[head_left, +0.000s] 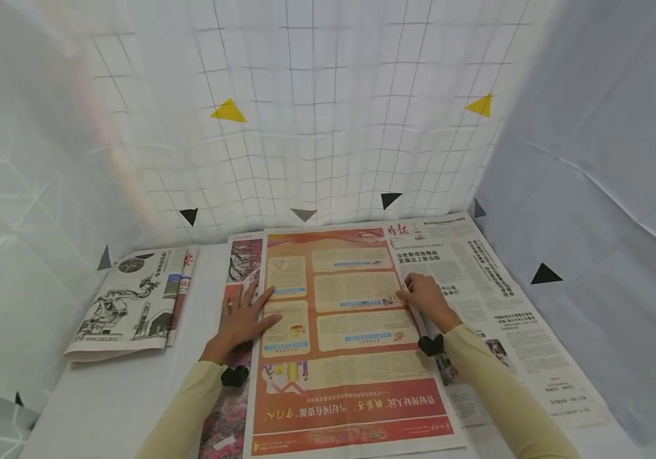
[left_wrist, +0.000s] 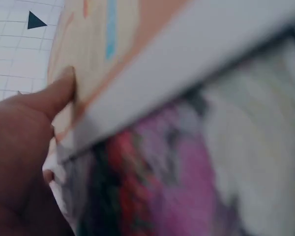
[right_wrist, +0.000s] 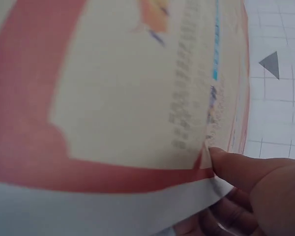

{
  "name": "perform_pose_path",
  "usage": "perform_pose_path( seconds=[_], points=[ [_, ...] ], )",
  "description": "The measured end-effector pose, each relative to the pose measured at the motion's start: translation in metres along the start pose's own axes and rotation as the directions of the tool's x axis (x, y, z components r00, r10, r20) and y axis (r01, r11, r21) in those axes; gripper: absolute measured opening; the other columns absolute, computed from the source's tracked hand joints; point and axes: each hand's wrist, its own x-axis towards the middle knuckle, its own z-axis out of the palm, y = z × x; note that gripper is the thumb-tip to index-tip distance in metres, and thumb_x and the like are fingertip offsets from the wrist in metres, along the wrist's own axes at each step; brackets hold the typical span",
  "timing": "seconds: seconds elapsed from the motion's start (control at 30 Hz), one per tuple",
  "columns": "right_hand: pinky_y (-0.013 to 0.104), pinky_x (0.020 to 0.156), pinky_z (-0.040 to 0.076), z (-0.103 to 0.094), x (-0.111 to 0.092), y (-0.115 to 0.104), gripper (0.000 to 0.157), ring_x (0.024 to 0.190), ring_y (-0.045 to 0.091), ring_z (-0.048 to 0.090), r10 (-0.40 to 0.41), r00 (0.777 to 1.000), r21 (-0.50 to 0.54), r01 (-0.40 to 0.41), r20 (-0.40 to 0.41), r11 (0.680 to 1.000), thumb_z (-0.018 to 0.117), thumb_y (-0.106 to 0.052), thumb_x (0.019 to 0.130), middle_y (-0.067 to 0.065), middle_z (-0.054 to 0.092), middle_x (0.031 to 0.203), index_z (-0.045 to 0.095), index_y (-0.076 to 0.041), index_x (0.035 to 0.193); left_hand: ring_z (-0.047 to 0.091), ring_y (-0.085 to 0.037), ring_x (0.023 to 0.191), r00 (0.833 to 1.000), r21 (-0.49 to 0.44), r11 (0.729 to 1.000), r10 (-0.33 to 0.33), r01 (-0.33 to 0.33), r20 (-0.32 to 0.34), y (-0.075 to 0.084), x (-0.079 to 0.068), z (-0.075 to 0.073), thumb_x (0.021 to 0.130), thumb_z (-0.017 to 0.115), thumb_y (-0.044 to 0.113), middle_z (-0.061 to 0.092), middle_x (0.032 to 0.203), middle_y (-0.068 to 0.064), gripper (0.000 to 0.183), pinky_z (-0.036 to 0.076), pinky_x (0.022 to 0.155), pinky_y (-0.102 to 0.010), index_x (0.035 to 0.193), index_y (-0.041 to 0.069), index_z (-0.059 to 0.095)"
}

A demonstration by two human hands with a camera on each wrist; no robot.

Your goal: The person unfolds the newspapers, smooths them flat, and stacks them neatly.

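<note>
The thing in hand, an orange-and-cream printed newspaper sheet (head_left: 356, 366), lies face up on the white surface (head_left: 190, 347), over a pink-blossom printed page (head_left: 221, 414) at its 9 o'clock and a black-and-white newspaper page (head_left: 525, 347) at its 3 o'clock. The left hand (head_left: 241, 320) rests at the sheet's 10 o'clock edge, its grip spread, thumb and forefinger over the border. The right hand (head_left: 428, 301) is at 2 o'clock, its grip pinching the sheet's edge, thumb above and fingers beneath. Well apart, at 9 to 10 o'clock, sits a folded grey newspaper with a machine drawing (head_left: 115, 312).

The step in hand looks like handling the sheet by that edge, perhaps to turn or fold it. The next move likely calls for a steady left palm and a light, even pull from the right pinch, lest the thin paper crease.
</note>
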Motion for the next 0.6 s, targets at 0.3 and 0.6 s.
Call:
perform_pose_path(
  seconds=[0.3, 0.6],
  points=[
    [0.028, 0.051, 0.042, 0.003, -0.009, 0.0, 0.022, 0.054, 0.013, 0.058, -0.035, 0.998, 0.004, 0.035, -0.045, 0.999, 0.067, -0.021, 0.101, 0.01, 0.064, 0.073, 0.06, -0.002, 0.109, 0.008, -0.058, 0.156, 0.982, -0.029, 0.983, 0.179, -0.181, -0.056, 0.037, 0.013, 0.014, 0.097, 0.069, 0.028, 0.028, 0.166, -0.028, 0.064, 0.005, 0.12, -0.078, 0.152, 0.003, 0.047],
    [0.027, 0.05, 0.045, 0.012, -0.007, -0.001, 0.02, 0.055, 0.011, 0.061, -0.057, 0.997, -0.01, 0.057, -0.044, 0.998, 0.064, -0.022, 0.103, 0.008, 0.066, 0.075, 0.06, -0.005, 0.111, 0.024, -0.057, 0.152, 0.935, -0.056, 0.934, 0.353, -0.353, -0.004, 0.088, 0.038, 0.045, 0.1, 0.065, 0.022, 0.035, 0.163, -0.029, 0.055, 0.016, 0.12, -0.078, 0.149, 0.002, 0.05]
  ],
)
